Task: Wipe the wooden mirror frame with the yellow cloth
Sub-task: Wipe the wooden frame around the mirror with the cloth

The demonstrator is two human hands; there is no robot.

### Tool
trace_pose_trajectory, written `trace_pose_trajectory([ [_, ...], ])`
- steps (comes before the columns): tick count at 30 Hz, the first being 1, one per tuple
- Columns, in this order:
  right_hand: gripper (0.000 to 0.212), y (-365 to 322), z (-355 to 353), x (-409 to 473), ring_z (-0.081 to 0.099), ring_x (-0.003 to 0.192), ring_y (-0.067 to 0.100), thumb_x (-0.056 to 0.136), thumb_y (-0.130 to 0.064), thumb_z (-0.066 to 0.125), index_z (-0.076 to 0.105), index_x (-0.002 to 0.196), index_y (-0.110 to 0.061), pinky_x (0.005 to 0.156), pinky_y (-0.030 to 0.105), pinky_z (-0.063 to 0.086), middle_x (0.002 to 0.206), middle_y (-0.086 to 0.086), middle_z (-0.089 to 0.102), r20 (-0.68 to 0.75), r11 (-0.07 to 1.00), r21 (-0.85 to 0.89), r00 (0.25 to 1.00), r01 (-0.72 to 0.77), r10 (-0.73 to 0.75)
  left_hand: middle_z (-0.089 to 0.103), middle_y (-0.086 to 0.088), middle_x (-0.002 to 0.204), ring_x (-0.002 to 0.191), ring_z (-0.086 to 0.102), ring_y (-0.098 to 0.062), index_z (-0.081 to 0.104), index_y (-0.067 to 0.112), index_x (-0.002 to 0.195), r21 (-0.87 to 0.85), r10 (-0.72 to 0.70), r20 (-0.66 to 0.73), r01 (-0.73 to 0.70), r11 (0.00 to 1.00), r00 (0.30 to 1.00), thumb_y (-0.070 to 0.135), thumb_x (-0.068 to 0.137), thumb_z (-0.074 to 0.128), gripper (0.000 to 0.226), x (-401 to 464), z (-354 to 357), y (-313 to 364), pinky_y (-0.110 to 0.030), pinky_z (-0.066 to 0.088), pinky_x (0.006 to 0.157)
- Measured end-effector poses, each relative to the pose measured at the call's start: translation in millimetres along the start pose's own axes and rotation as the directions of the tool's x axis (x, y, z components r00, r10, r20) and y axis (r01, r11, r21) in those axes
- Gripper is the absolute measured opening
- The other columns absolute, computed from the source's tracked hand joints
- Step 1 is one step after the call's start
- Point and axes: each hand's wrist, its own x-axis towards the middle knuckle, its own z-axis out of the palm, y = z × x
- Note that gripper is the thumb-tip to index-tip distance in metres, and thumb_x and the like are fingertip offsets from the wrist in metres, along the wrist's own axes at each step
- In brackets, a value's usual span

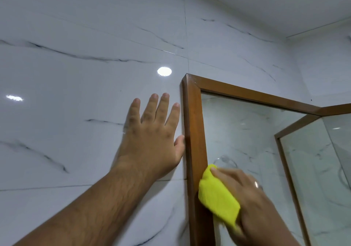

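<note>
The wooden mirror frame [193, 120] hangs on the tiled wall, with its top left corner near the middle of the view. My right hand [250, 206] holds the folded yellow cloth [216, 196] pressed against the frame's left upright, low down. A ring shows on one finger of that hand. My left hand [152, 141] lies flat on the wall just left of the frame, fingers spread, thumb touching the frame's outer edge.
White marble-look wall tiles [85, 75] with dark veins fill the left and top, showing two bright light reflections. The mirror glass [247, 141] reflects tiles and a second framed mirror [303, 151] on the adjoining right wall. The ceiling [266, 2] is at top right.
</note>
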Motion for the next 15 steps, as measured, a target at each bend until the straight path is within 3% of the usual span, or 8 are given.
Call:
trace_pose_trajectory([
  [3,0.051,17,-9,74,0.052,0.105,0.025,0.082,-0.053,0.04,0.066,0.117,-0.026,0.083,0.04,0.045,0.12,0.004,0.057,-0.074,0.998,-0.05,0.997,-0.027,0.023,0.012,-0.016,0.166,0.152,0.011,-0.035,0.019,0.018,0.16,0.005,0.001,0.009,-0.001,1.0,1.0,0.058,0.092,0.024,0.079,0,-1,0,-0.062,0.009,0.119],
  [6,0.046,35,-15,158,0.049,0.106,0.028,0.085,-0.058,0.038,0.067,0.106,-0.03,0.081,0.03,0.025,0.109,0.004,0.059,-0.139,0.985,-0.15,0.988,-0.081,0.06,0.009,-0.015,0.166,0.153,0.008,-0.034,0.018,0.02,0.16,-0.008,-0.001,0.0,0.001,1.0,1.0,0.058,0.093,0.022,0.077,-1,-1,0,-0.06,0.008,0.121],
  [8,0.038,35,-15,175,0.054,0.102,0.03,0.085,-0.045,0.048,0.068,0.111,-0.027,0.081,0.029,0.029,0.104,0.007,0.066,-0.217,0.99,-0.115,0.975,-0.082,0.056,0.009,-0.014,0.166,0.153,0.007,-0.034,0.018,0.02,0.16,-0.022,0.003,-0.012,-0.003,1.0,1.0,0.058,0.093,0.022,0.077,-1,-1,-1,-0.059,0.007,0.121],
  [11,0.042,19,-11,131,0.064,0.098,0.028,0.081,-0.027,0.065,0.067,0.121,-0.013,0.084,0.029,0.045,0.109,0.011,0.071,-0.272,0.998,-0.022,0.961,-0.055,0.047,0.013,-0.015,0.165,0.152,0.012,-0.034,0.021,0.019,0.16,-0.023,0.005,-0.018,-0.005,1.0,1.0,0.057,0.093,0.025,0.077,-2,0,-2,-0.059,0.01,0.121],
  [13,0.047,14,-2,72,0.066,0.101,0.015,0.086,-0.044,0.062,0.066,0.125,-0.019,0.086,0.028,0.051,0.115,0.003,0.072,-0.216,0.997,0.067,0.975,-0.034,0.048,0.014,-0.016,0.165,0.152,0.013,-0.034,0.021,0.018,0.16,-0.016,0.005,-0.02,-0.005,1.0,1.0,0.057,0.093,0.026,0.077,-3,1,-2,-0.059,0.011,0.121],
  [15,0.054,10,8,12,0.063,0.114,0.006,0.088,-0.064,0.053,0.061,0.133,-0.035,0.092,0.035,0.056,0.129,-0.015,0.066,-0.133,0.986,0.167,0.99,-0.027,0.049,0.014,-0.017,0.165,0.152,0.013,-0.035,0.022,0.018,0.159,-0.013,0.003,-0.017,-0.003,1.0,1.0,0.058,0.093,0.026,0.078,-2,2,-1,-0.06,0.011,0.12],
])
